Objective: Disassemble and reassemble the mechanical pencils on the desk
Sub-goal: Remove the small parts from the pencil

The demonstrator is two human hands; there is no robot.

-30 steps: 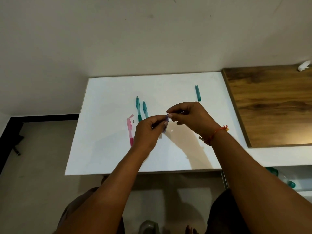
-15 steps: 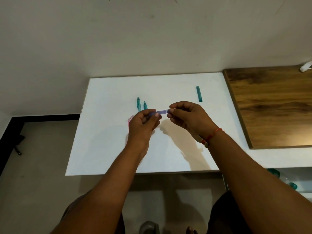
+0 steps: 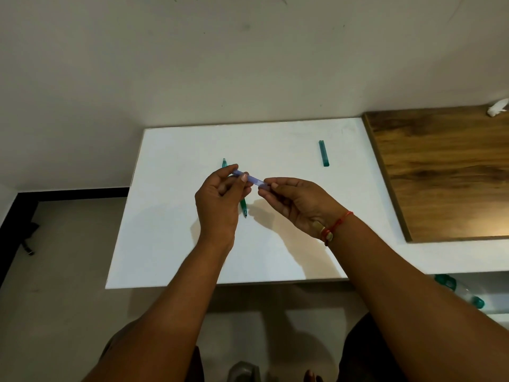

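Observation:
A pale purple mechanical pencil (image 3: 252, 179) is held level above the white desk (image 3: 165, 244). My left hand (image 3: 220, 202) grips its left part with curled fingers and thumb. My right hand (image 3: 294, 202) pinches its right end between thumb and fingertips. Under my left hand lie teal pencils: the top of one (image 3: 224, 162) shows beyond my fingers, the tip of another (image 3: 243, 208) shows below them. A pink pencil seen earlier is hidden by my left hand.
A short teal lead case (image 3: 324, 153) lies on the desk at the back right. A wooden board (image 3: 446, 172) covers the surface to the right, with a white scrap (image 3: 497, 107) at its far corner. A bottle (image 3: 457, 292) lies below the desk.
Both hands turned the purple pencil from nearly upright to level and spread slightly apart along it. My left hand shifted over the pink pencil and hides it.

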